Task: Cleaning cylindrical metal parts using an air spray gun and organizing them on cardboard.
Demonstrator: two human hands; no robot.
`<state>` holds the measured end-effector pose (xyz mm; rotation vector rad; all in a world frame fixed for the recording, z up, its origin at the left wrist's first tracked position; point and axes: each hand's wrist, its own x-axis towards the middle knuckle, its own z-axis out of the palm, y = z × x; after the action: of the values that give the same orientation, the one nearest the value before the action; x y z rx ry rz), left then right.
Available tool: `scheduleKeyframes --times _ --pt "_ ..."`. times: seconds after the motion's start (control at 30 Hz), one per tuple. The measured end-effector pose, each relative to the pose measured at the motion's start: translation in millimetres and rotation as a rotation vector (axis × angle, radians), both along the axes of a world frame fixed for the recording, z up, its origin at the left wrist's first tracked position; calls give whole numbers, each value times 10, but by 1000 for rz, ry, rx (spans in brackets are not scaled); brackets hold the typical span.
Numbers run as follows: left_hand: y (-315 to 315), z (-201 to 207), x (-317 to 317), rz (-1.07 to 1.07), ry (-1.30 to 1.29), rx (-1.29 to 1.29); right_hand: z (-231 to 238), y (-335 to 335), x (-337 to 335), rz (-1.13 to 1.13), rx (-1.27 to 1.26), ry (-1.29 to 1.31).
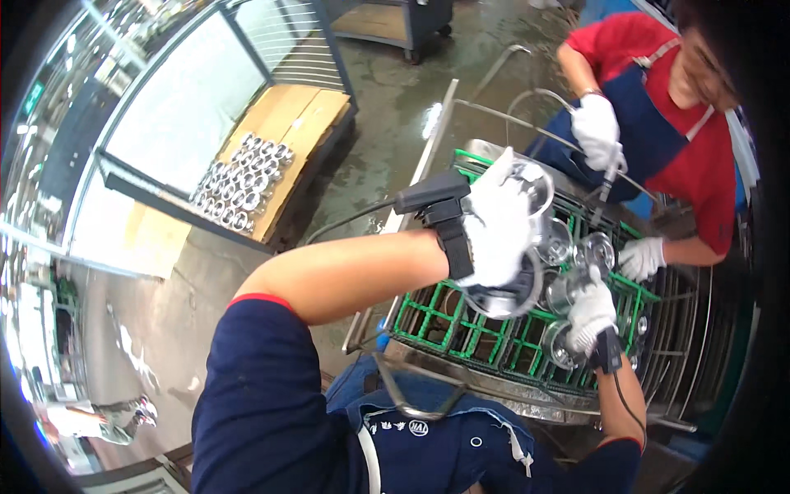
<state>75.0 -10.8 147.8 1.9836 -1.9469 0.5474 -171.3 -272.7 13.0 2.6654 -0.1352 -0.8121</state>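
My left hand, in a white glove with a black strap and device at the wrist, is closed on shiny round metal parts above the rack. One hollow metal part shows at its fingers and another, an open-ended ring, below its palm. My right hand, also gloved, is closed round a metal cylinder at the rack's right side. The green-coated wire rack has square compartments. Several more metal parts stand in it near my right hand.
Across the rack, a co-worker in red and navy holds a nozzle tool with a hose; their other gloved hand is at the rack's edge. Metal rails surround the rack. At left, a wheeled cage cart carries cardboard and rows of metal parts.
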Motion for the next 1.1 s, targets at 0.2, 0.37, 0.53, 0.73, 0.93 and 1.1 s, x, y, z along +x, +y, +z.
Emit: scheduleKeyframes --times 0.2,0.37,0.53,0.73,0.93,1.1 --pt "1143 836 85 347 270 -148 1229 867 -115 -44 415 -472" --pt "2191 800 749 506 378 -257 2437 1934 -54 -198 96 -856" --pt "3239 110 1573 630 447 -139 2828 3119 543 -309 -19 -1069" --pt "4130 -892 2396 767 485 214 2621 4059 1383 -448 40 -1091" --pt "4366 -1041 3052 797 671 483 2170 4482 2117 -540 147 -1027" --pt "4260 -1503 3696 907 590 515 1884 4467 2812 -564 206 -980"
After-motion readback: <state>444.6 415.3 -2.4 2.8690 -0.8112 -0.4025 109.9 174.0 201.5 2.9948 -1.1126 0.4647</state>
